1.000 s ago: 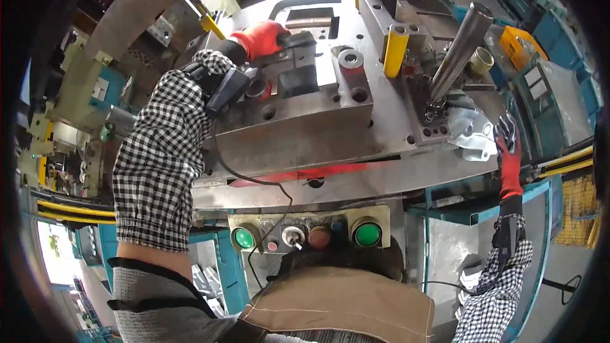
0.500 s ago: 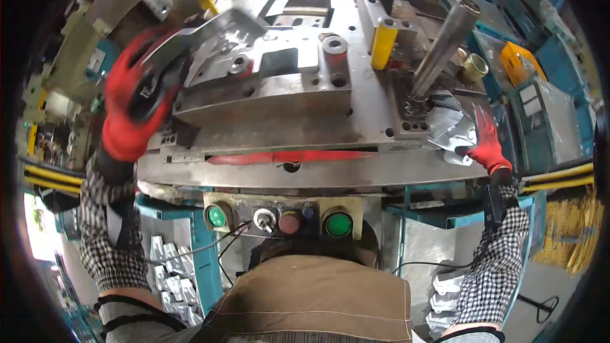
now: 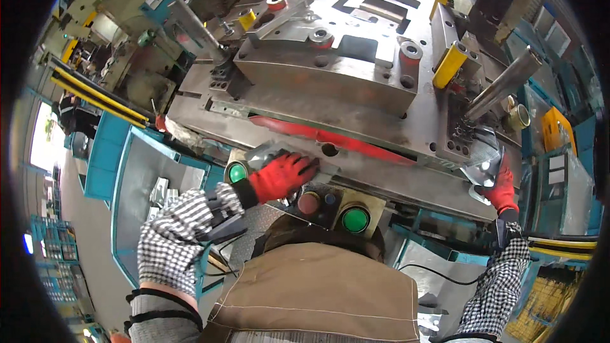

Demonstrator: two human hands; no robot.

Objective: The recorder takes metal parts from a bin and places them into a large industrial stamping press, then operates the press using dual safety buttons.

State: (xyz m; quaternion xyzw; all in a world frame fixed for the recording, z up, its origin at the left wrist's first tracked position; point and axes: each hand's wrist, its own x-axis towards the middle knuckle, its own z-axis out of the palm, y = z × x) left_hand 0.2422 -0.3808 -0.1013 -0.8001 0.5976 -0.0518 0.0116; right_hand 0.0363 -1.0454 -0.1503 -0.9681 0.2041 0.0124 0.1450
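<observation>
My left hand (image 3: 284,176), in a red glove, is at the front edge of the press bed, above the control box. Its fingers lie over a thin grey sheet-metal part (image 3: 328,169), which shows on both sides of the glove and is partly blurred. At the right end of the bed, my right hand (image 3: 502,185), also gloved in red, grips the edge of a shiny bent sheet-metal part (image 3: 484,152) beside the right guide post (image 3: 505,82). Behind them stands the steel die block (image 3: 327,79), with no part visible on its top.
The control box carries a red button (image 3: 309,202) and green buttons (image 3: 355,220). A red strip (image 3: 330,138) lies along the die's front. Yellow blocks (image 3: 450,65) and a left guide post (image 3: 198,30) rise from the bed. A teal-edged chute (image 3: 136,200) holds metal parts at left.
My left hand has come from the die's left side down and right to the bed's front edge, bringing the metal part off the die. The view has turned left; my right hand keeps its part.
</observation>
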